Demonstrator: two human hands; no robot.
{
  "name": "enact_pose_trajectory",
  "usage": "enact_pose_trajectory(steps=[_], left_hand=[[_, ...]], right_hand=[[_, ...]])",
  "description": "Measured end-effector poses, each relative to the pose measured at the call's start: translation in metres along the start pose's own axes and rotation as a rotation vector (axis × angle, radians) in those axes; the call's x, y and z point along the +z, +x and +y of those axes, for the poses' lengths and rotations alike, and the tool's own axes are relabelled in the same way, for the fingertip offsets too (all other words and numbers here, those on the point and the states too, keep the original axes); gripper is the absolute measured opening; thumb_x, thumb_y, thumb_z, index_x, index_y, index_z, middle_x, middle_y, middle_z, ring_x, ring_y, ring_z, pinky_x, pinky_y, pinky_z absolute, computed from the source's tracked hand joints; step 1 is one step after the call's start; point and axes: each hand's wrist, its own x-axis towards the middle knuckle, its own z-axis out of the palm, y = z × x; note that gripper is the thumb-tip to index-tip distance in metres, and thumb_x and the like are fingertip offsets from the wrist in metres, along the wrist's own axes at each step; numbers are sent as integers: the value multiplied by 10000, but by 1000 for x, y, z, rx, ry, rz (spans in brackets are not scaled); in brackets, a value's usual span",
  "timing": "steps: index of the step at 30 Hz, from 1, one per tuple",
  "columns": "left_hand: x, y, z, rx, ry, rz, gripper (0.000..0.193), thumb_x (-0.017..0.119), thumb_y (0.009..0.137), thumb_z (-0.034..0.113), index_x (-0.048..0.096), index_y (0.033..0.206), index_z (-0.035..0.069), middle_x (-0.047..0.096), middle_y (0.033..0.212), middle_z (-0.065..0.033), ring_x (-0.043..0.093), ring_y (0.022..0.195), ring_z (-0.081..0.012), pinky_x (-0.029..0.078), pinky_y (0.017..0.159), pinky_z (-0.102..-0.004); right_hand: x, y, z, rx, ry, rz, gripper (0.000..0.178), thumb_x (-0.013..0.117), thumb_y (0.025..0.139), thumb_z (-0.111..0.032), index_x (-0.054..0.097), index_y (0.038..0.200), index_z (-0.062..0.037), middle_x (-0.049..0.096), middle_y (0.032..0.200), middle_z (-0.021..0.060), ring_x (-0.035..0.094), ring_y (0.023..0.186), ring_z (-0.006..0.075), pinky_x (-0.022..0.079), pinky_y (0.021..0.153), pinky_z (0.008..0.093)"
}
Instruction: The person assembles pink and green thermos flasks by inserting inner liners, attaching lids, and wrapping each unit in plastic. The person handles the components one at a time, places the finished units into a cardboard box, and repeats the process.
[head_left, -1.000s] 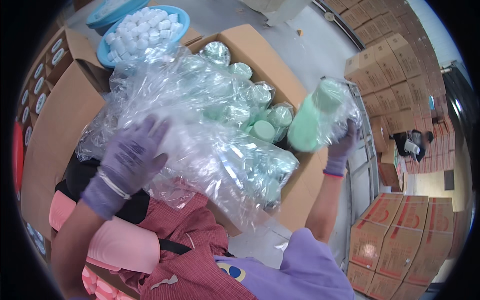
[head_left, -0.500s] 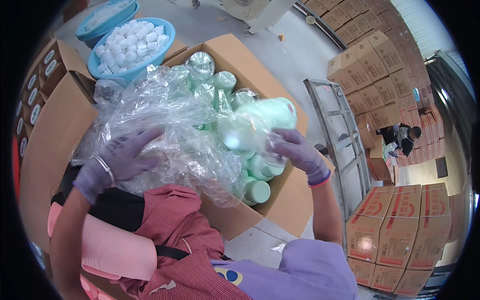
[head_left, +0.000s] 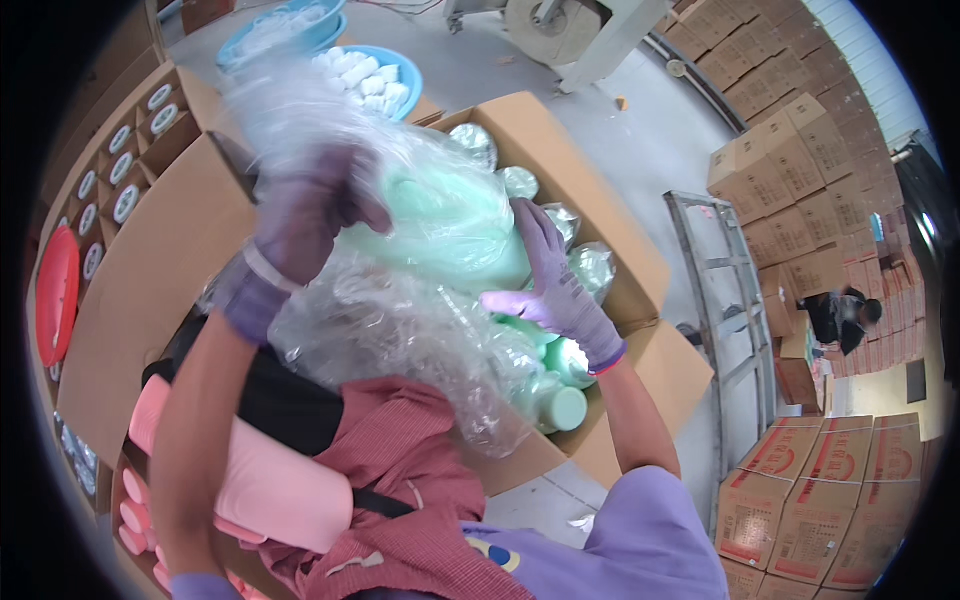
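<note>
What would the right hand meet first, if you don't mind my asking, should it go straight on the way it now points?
Most likely the plastic-wrapped pale green container: the right hand points up and leftward at its right end. Depth is unclear, and the fingers may already touch it.

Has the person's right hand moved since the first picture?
Yes, leftward: the right hand was beyond the right edge of the open carton, and now it is inside that edge, over the carton.

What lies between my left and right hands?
In the head view, a pale green bottle with clear plastic over it lies between the left hand and right hand.
</note>
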Motion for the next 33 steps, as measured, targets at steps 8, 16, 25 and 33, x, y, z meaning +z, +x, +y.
enact_pose_trajectory(steps=[8,16,25,33], left_hand=[[10,50,20,109,-119,-162,282,477,1037,273,579,1057,10,614,947,-40,645,838,-180,554,860,-376],[1,66,25,-17,-320,45,229,465,1041,267,608,1044,89,641,865,-49,658,870,-214,543,959,-463],[-147,-54,21,-501,2172,-426,323,547,891,364,660,1032,96,709,958,-148,692,926,-297,551,805,-385],[-64,-50,7,-484,1836,-501,662,678,837,359,470,1369,25,629,1188,-227,663,996,-353,526,852,-412]], right_hand=[[42,50,-34,15,437,166,599,765,781,-279,544,1274,-21,566,1244,190,542,1133,359,414,999,457],[-14,94,-12,27,1022,639,210,572,969,-163,626,1078,7,650,1006,46,598,914,118,482,800,262],[78,89,17,104,-142,-50,928,691,814,-509,248,1529,-115,547,1303,198,520,1203,375,418,1034,453],[40,142,38,718,-161,-412,818,647,853,-580,403,1384,-8,676,1022,175,679,882,348,543,823,463]])
